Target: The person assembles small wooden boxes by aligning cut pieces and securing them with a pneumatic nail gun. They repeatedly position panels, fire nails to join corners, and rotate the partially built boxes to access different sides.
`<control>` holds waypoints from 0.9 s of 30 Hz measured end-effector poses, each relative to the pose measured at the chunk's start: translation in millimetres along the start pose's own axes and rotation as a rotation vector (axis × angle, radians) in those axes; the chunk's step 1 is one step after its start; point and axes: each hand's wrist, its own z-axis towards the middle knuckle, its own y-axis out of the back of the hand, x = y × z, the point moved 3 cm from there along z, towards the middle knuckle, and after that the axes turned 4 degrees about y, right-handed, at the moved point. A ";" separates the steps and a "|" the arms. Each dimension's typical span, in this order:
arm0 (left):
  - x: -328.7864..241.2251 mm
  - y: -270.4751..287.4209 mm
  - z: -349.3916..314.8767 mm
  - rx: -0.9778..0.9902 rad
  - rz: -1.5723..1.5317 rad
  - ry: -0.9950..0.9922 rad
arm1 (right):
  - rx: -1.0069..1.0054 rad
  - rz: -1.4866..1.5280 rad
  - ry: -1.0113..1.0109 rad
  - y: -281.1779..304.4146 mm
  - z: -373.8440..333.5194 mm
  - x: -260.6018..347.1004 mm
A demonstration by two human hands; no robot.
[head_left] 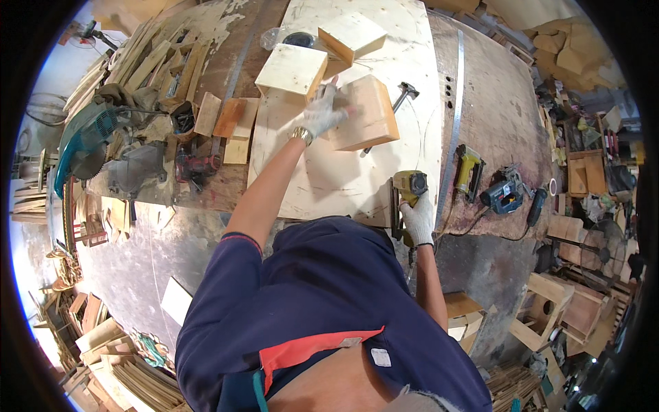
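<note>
The left hand (324,111), in a pale knit work glove with a watch at the wrist, lies spread and flat, not clenched, on the near left corner of a plywood box (366,113). The box is pale, square-edged, with an orange-brown side face, and sits tilted on a large light plywood sheet (329,178) that covers the middle of the workbench (494,103). Two similar boxes (294,69) (351,36) stand just beyond it toward the far edge, and a hammer (403,91) lies beside its right side. The gloved right hand (419,216) is closed around a yellow nail gun (409,187) at the sheet's near right corner.
</note>
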 end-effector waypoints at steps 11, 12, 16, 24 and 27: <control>-55.4 -48.4 2.2 0.066 0.101 0.126 | 0.068 -0.006 -0.102 13.7 -3.6 16.3; -54.0 -48.3 0.1 0.072 0.102 0.136 | 0.071 -0.018 -0.105 21.4 -5.2 17.7; -51.4 -58.4 -8.8 0.051 0.070 0.056 | 0.105 0.268 -0.077 64.9 -4.1 27.8; -82.6 -79.7 -23.6 0.108 0.114 0.043 | 0.074 0.091 -0.022 141.8 28.8 79.0; -81.8 -82.9 -24.5 0.096 0.108 0.048 | 0.101 0.154 -0.028 138.6 38.4 62.8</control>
